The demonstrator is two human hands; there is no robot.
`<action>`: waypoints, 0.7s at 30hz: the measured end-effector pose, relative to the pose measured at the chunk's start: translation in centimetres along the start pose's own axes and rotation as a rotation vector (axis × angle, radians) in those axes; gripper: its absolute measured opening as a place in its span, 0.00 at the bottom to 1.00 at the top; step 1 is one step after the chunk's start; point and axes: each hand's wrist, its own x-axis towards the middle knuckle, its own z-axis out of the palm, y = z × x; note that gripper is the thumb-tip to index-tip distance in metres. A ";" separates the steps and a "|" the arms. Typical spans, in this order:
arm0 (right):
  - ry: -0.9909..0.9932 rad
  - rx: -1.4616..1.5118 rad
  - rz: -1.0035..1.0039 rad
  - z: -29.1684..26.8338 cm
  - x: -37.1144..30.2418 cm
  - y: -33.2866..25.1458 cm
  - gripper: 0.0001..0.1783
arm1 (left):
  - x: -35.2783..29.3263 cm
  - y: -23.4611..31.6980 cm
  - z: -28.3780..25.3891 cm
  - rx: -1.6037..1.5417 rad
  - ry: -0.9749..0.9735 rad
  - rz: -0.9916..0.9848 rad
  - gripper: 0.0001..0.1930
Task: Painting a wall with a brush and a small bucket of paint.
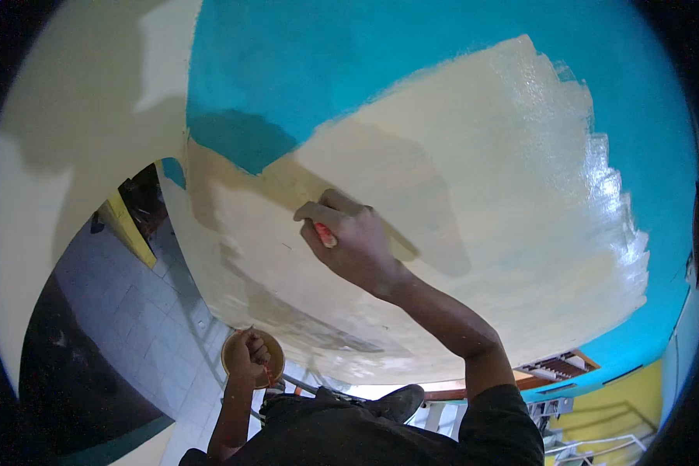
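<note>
My right hand [353, 241] is closed around a paintbrush, whose red handle end [325, 234] shows below the fingers. The brush head is mostly hidden by the hand, held close to the wall. Fresh cream paint [505, 171] covers a wide patch there, with turquoise wall [380, 46] above and to the right. Low on the left, my left hand [250, 353] is closed at the top of a round yellow-brown bucket [278, 349]. Something thin and red shows beside its fingers; I cannot make out what it is.
A cream wall [93, 101] curves along the left, with a tiled floor [132, 318] far below. My dark shoe [400, 404] stands high above ground. Metal bars run near the bucket. Stair railings [598, 444] and a yellow wall [625, 408] lie at the lower right.
</note>
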 end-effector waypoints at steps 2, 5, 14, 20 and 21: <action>0.010 -0.022 0.018 -2.6 -0.9 0.0 0.07 | 0.8 0.0 -0.3 -0.001 -0.030 -0.032 0.15; 0.073 0.005 0.020 -9.5 -2.3 -0.3 0.08 | 1.3 -0.3 0.6 0.010 -0.020 -0.061 0.15; 0.353 -0.778 -0.080 -27.6 -1.2 -5.0 0.11 | 3.3 -1.2 1.1 0.090 0.008 -0.123 0.16; 0.233 -0.905 0.001 -20.9 -1.0 0.1 0.12 | 4.0 -1.9 2.7 0.089 -0.007 -0.231 0.17; 0.194 -0.901 0.010 -19.3 -1.2 0.5 0.13 | 3.9 -1.9 2.6 0.042 -0.038 -0.293 0.17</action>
